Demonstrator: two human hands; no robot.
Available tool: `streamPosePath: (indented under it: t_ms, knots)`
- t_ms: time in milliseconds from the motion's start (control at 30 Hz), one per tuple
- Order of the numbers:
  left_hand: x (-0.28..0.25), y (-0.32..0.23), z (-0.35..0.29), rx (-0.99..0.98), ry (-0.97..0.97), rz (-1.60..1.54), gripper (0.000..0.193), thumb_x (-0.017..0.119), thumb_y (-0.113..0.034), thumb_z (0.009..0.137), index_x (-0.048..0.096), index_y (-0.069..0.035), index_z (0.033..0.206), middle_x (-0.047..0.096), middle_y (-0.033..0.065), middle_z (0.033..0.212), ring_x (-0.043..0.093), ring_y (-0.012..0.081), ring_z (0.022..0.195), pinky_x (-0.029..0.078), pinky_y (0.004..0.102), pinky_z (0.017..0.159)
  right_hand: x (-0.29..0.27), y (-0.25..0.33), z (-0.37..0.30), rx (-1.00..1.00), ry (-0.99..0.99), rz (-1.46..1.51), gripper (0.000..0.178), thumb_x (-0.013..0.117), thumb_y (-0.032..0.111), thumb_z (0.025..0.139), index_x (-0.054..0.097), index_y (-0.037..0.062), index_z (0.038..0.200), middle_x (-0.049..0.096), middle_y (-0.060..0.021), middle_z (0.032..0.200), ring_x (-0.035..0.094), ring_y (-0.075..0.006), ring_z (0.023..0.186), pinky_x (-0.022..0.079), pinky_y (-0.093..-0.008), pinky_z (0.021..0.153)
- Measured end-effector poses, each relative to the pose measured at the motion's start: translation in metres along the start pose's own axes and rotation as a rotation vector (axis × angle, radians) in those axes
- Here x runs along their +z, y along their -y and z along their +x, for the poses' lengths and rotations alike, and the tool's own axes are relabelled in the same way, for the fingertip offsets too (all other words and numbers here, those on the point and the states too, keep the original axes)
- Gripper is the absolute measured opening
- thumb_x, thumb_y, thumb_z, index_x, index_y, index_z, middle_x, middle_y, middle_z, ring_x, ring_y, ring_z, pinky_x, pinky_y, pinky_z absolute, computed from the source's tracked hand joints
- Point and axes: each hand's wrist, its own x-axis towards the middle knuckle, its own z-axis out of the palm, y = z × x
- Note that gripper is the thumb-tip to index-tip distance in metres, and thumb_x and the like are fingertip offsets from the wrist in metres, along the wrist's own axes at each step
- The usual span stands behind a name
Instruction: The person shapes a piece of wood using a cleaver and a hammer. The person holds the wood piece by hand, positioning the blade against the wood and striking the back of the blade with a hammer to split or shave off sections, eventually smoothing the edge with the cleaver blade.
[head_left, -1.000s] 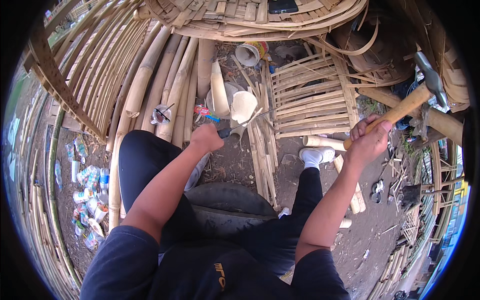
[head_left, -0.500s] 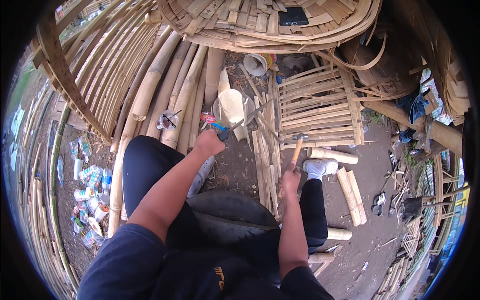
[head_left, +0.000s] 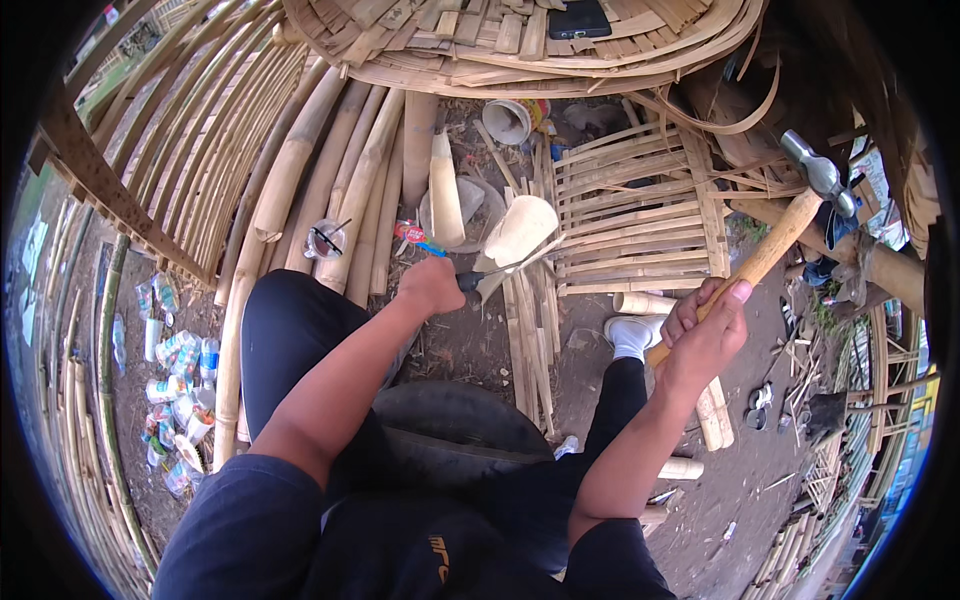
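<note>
Split bamboo section (head_left: 521, 230): tilting just beyond left hand (head_left: 432, 286). Gripping knife handle (head_left: 468, 282) there, clenching ball-peen hammer (head_left: 775, 238) in right hand (head_left: 708, 325); possibly risking bruising left hand through misaimed swinging.

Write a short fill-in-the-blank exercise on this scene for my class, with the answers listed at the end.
1. The left hand grips a long blade by its dark ____.
2. The right hand holds a ____ with a metal head.
3. The plastic bottles lie toward the ____ side of the picture.
4. The shoe nearest the right hand is ____ in colour.

Missing words: handle; hammer; left; white.
</note>
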Motion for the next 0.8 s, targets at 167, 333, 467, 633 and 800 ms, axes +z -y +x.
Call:
streamPosePath:
  t_ms: [167,333,467,633,800]
  knots:
    - [0.001,-0.004,-0.001,-0.037,0.028,-0.024,0.035,0.058,-0.018,0.068,0.068,0.001,0.096,0.067,0.0229,0.099,0.065,0.0372,0.097,0.052,0.0416,0.087,0.005,0.013,0.013,-0.254,-0.065,0.071,0.057,0.039,0.059,0.096,0.041,0.0058,0.078,0.032,0.0007,0.054,0.028,-0.0055,0.043,0.021,-0.0196,0.037]
    - [0.002,0.007,0.003,-0.032,0.051,-0.008,0.037,0.06,-0.024,0.072,0.068,0.0,0.1,0.066,0.0221,0.104,0.064,0.0352,0.102,0.051,0.0415,0.09,0.022,-0.04,0.003,-0.44,-0.097,0.17,0.068,0.04,0.072,0.088,0.036,0.0058,0.075,0.031,-0.0015,0.055,0.027,-0.0096,0.043,0.024,-0.0216,0.038]
    - [0.003,-0.011,0.006,0.001,0.094,-0.036,0.036,0.058,-0.022,0.072,0.068,0.002,0.097,0.066,0.0245,0.105,0.064,0.0365,0.101,0.051,0.0419,0.09,-0.052,-0.286,-0.072,0.076,0.221,-0.971,0.058,0.046,0.042,0.098,0.06,-0.0098,0.074,0.057,-0.0232,0.06,0.054,-0.033,0.054,0.044,-0.0489,0.059]
    - [0.018,0.041,0.026,-0.066,0.077,-0.156,0.031,0.058,-0.021,0.071,0.068,0.005,0.085,0.068,0.0249,0.091,0.068,0.0345,0.088,0.054,0.0408,0.082,-0.062,-0.259,-0.046,0.585,0.061,-0.708,0.058,0.049,0.042,0.097,0.062,-0.0103,0.078,0.057,-0.0214,0.061,0.052,-0.0289,0.057,0.042,-0.046,0.061]
    - [-0.002,0.04,0.008,-0.17,0.093,-0.326,0.026,0.06,-0.018,0.07,0.067,0.008,0.074,0.067,0.02,0.069,0.069,0.0317,0.071,0.055,0.0395,0.071,-0.044,-0.119,0.015,0.071,0.12,-0.396,0.048,0.044,0.032,0.103,0.041,0.0056,0.063,0.033,0.0037,0.052,0.029,-0.0059,0.048,0.025,-0.0278,0.044]
